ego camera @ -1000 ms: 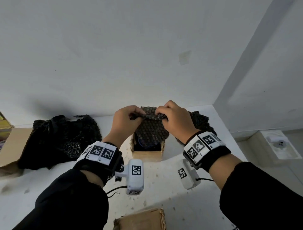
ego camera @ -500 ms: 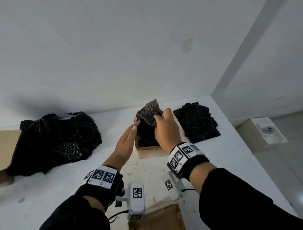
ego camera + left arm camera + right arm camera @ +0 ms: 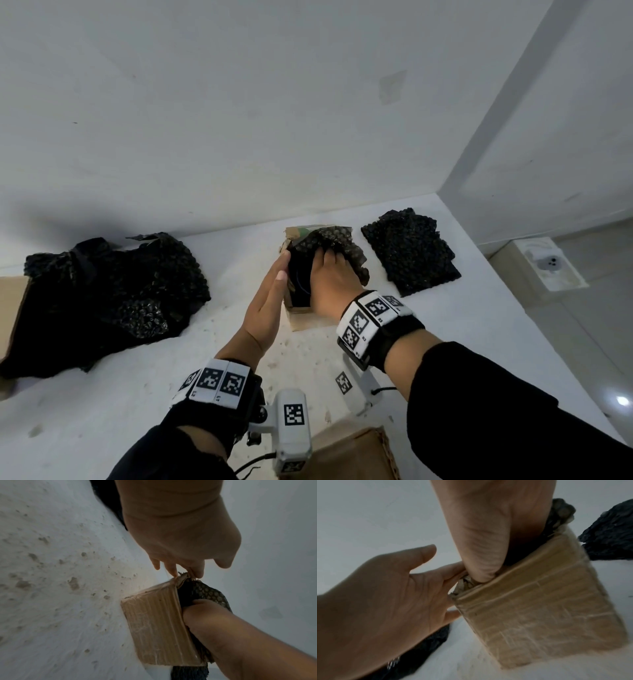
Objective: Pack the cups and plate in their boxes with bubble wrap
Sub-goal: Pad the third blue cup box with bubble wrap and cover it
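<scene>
A small brown cardboard box [image 3: 301, 317] stands open at the middle of the white table. A sheet of black bubble wrap [image 3: 337, 245] fills its mouth and spills over the far right rim. My right hand [image 3: 330, 277] reaches into the box from above and presses the wrap down; its fingertips are hidden inside. In the right wrist view its thumb [image 3: 481, 566] is wedged against the box [image 3: 539, 609] wall. My left hand [image 3: 274, 291] lies flat and open against the box's left side, with its fingertips [image 3: 172, 570] at the top corner. What is under the wrap is too dark to make out.
A big heap of black bubble wrap [image 3: 109, 291] lies at the left, beside a cardboard box [image 3: 10, 308] at the frame edge. A folded black bubble wrap sheet [image 3: 411, 253] lies right of the small box. Another cardboard box [image 3: 356, 455] sits near me. The table's edge [image 3: 513, 318] runs along the right.
Both hands held the wrap stretched above the box. The left hand let go and moved flat against the box's side; the right hand pushed the wrap down into the box.
</scene>
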`<state>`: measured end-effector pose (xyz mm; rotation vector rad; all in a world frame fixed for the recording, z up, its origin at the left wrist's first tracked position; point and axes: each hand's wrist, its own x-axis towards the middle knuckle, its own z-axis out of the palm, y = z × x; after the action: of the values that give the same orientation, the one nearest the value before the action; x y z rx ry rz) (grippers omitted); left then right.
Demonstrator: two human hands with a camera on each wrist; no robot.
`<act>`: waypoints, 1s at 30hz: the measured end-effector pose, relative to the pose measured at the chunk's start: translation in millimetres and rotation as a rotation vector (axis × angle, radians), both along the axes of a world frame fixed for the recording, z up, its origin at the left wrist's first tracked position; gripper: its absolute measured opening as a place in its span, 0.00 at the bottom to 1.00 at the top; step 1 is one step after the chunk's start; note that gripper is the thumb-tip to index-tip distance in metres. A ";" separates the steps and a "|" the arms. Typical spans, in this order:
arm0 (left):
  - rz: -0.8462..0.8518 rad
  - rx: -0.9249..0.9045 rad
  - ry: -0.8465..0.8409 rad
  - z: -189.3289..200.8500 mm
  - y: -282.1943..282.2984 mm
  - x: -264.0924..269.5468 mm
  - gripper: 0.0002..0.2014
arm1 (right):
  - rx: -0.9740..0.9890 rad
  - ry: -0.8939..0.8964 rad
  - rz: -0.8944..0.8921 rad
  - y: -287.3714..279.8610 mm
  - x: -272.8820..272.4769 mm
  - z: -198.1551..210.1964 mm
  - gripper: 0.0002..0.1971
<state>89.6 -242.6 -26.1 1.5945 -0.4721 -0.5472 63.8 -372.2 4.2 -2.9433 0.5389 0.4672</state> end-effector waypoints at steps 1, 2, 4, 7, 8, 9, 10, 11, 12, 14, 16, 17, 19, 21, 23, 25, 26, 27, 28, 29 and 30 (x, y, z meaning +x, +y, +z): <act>0.000 -0.007 0.008 -0.8 0.4 0.7 0.30 | 0.019 -0.001 -0.013 0.2 4.0 1.1 0.43; -0.001 -0.013 0.013 -1.3 0.5 1.1 0.30 | 0.032 0.000 -0.021 -0.6 7.9 2.2 0.44; -0.001 -0.015 0.016 -2.9 0.7 2.0 0.29 | 0.050 0.003 -0.037 -4.3 15.5 3.8 0.40; -0.006 -0.006 0.018 -5.1 0.7 1.9 0.29 | 0.068 0.019 -0.051 -12.9 26.6 6.3 0.29; -0.004 -0.006 0.023 -5.2 0.7 1.7 0.29 | 0.072 0.028 -0.045 -15.3 31.0 7.2 0.23; -0.001 -0.007 0.031 -4.9 0.4 1.7 0.29 | 0.071 0.040 -0.028 -16.6 35.3 8.2 0.16; 0.001 -0.008 0.039 -4.1 0.3 1.8 0.28 | 0.063 0.057 -0.009 -16.5 38.9 8.8 0.09; 0.003 -0.007 0.044 -3.3 0.1 1.8 0.28 | 0.050 0.072 0.002 -16.1 41.9 7.3 0.07; 0.004 -0.003 0.047 -2.2 0.1 1.6 0.28 | 0.033 0.077 0.004 -15.4 43.5 5.4 0.07; 0.002 0.003 0.049 -0.5 -0.1 0.7 0.29 | 0.001 0.054 -0.010 -13.9 42.5 -0.2 0.13; 0.003 -0.002 0.059 0.0 -0.4 -0.4 0.29 | -0.028 0.000 -0.007 -14.0 34.9 -4.0 0.18; 0.004 -0.006 0.064 -0.3 -0.5 -0.8 0.28 | -0.036 -0.039 0.014 -14.6 29.0 -6.6 0.19; 0.008 -0.012 0.066 0.2 -0.8 -1.7 0.28 | -0.077 -0.161 0.086 -15.9 17.3 -7.9 0.18; 0.010 -0.015 0.068 1.0 -1.8 -2.6 0.29 | -0.148 -0.303 0.145 -15.2 9.2 -7.7 0.16; 0.010 -0.012 0.073 1.8 -2.1 -3.7 0.29 | -0.193 -0.362 0.179 -11.3 6.2 -1.9 0.12; 0.014 -0.015 0.083 0.7 -0.6 -3.7 0.30 | -0.222 -0.444 0.198 -11.1 6.4 -3.5 0.11; 0.018 -0.016 0.086 0.5 0.5 -3.8 0.30 | -0.212 -0.453 0.203 -9.8 4.8 -2.4 0.12; 0.021 -0.019 0.087 0.2 1.3 -3.9 0.30 | -0.178 -0.445 0.201 -8.0 3.4 -2.6 0.12; 0.024 -0.023 0.090 -0.4 1.7 -4.4 0.30 | -0.129 -0.410 0.184 -4.8 2.3 -1.9 0.15; 0.023 -0.024 0.091 -1.2 1.7 -5.0 0.30 | -0.087 -0.337 0.155 -2.1 1.0 -6.1 0.21; 0.019 -0.027 0.096 -1.4 1.2 -6.3 0.30 | -0.055 -0.275 0.134 -1.1 -0.5 -11.7 0.26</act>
<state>83.3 -241.5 -27.5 1.5382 -0.3907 -0.5973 63.2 -373.4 -7.5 -3.0369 0.3285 0.0552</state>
